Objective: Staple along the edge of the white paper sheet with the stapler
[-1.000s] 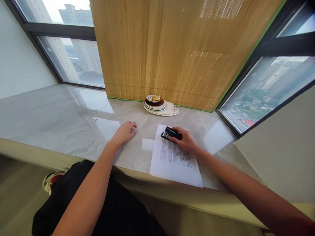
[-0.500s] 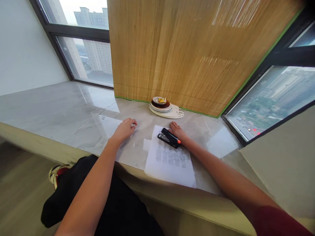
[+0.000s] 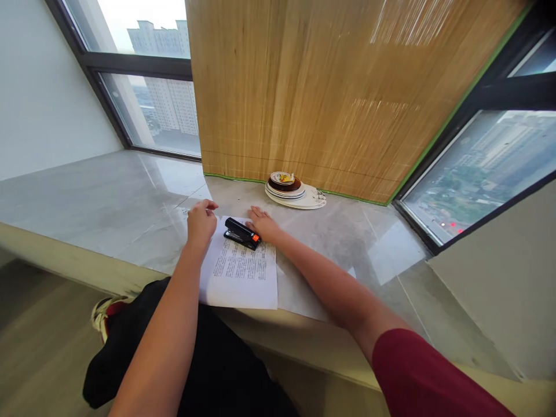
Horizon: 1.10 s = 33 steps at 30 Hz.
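A black stapler (image 3: 242, 233) with an orange patch at its right end lies on a printed sheet of paper (image 3: 238, 289). My right hand (image 3: 263, 225) rests flat at the paper's upper right corner, fingers stretched out, right beside the stapler. By the upper left edge of the sheet, my left hand (image 3: 202, 221) is loosely bent with its fingers a little apart. Nothing shows in it, though part of its palm side is hidden. The near edge of the paper reaches the front edge of the stone sill.
A stack of plates (image 3: 284, 188) stands on the grey sill (image 3: 143, 214) at the back, over an oval white plate (image 3: 315, 198). Behind it hangs a bamboo blind (image 3: 295, 87). Windows flank the blind. My black-clad leg (image 3: 217, 370) is below the sill's front edge.
My right hand has moved left, and the paper and stapler have shifted left with it. My left hand has drawn back left and now stands at the paper's left edge.
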Each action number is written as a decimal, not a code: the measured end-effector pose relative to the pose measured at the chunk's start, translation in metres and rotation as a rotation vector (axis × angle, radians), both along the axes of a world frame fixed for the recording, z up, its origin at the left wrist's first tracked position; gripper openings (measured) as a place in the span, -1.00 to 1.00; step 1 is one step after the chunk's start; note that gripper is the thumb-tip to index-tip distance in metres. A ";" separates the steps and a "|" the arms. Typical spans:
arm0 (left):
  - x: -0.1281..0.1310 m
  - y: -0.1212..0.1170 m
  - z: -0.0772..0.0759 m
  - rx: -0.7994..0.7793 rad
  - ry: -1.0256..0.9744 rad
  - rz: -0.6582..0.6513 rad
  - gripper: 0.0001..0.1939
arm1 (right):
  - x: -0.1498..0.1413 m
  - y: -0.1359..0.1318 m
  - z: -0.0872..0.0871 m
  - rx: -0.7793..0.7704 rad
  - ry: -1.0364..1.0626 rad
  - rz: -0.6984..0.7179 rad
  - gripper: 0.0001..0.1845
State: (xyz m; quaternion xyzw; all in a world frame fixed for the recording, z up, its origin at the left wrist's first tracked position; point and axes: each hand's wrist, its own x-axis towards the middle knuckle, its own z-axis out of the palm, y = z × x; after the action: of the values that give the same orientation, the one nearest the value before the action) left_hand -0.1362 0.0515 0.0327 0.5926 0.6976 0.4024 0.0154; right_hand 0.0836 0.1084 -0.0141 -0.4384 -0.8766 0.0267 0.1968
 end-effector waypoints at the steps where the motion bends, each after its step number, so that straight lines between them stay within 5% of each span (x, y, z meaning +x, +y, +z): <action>1: 0.002 0.000 0.000 0.001 0.001 -0.013 -0.61 | 0.009 -0.002 0.000 -0.010 -0.003 0.004 -0.53; 6: 0.015 -0.002 -0.002 -0.029 0.029 -0.145 -0.61 | 0.070 -0.008 -0.004 -0.121 -0.025 -0.016 -0.51; 10: 0.038 -0.008 -0.004 -0.105 0.095 -0.414 -0.66 | 0.113 -0.014 -0.009 -0.179 0.018 -0.055 -0.49; 15: 0.067 -0.016 -0.010 -0.183 0.178 -0.796 -0.68 | 0.129 -0.018 0.001 -0.157 0.184 -0.098 -0.54; 18: 0.073 -0.017 -0.017 -0.217 0.213 -0.905 -0.46 | 0.128 -0.025 0.018 -0.130 0.302 -0.085 -0.45; 21: 0.074 -0.016 -0.023 -0.264 0.260 -0.942 -0.27 | 0.121 -0.042 0.031 -0.165 0.338 0.074 -0.52; 26: 0.076 -0.017 -0.024 -0.324 0.325 -0.911 -0.29 | 0.118 -0.070 0.036 -0.196 0.342 0.197 -0.60; 29: 0.076 -0.017 -0.023 -0.358 0.344 -0.893 -0.25 | 0.151 -0.070 0.048 -0.225 0.422 0.202 -0.61; 33: 0.077 -0.018 -0.020 -0.390 0.377 -0.860 -0.26 | 0.230 -0.068 0.071 -0.376 0.386 0.286 -0.49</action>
State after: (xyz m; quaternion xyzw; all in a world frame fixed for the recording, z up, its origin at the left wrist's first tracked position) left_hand -0.0595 0.0333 0.0126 0.8746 0.4433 0.1080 0.1638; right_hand 0.3134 0.0401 0.0572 -0.3261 -0.8555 0.2989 0.2692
